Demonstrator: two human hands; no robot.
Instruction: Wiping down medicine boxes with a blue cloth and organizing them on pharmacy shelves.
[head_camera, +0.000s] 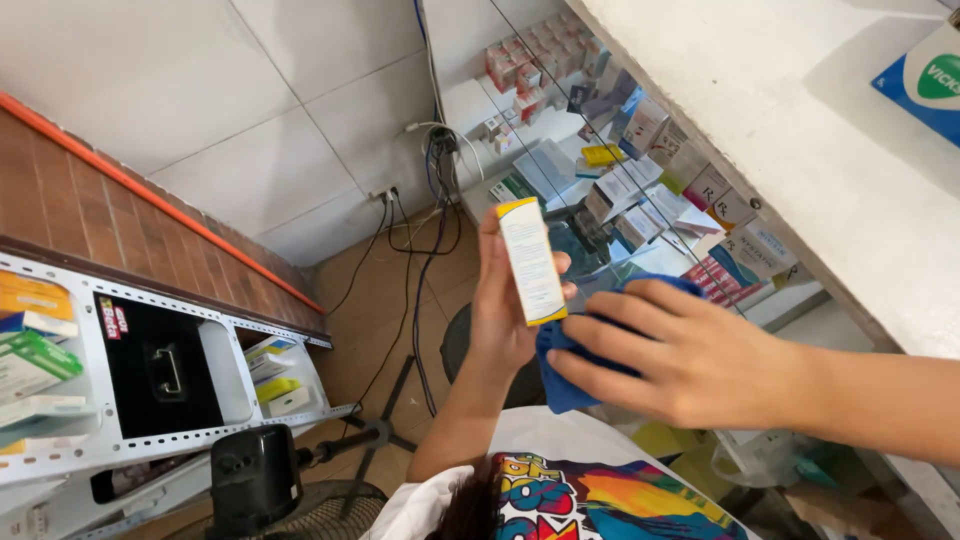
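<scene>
Box (531, 260), white with yellow ends, stands upright pinched in my left hand (497, 310); my right hand (690, 360) presses the blue cloth (560, 385) against its lower end, best wiped in short strokes.

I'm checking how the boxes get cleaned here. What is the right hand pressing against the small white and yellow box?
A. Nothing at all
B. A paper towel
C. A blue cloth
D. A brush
C: the right hand bunches a blue cloth against the lower end of the white and yellow box, which the left hand holds upright.
</scene>
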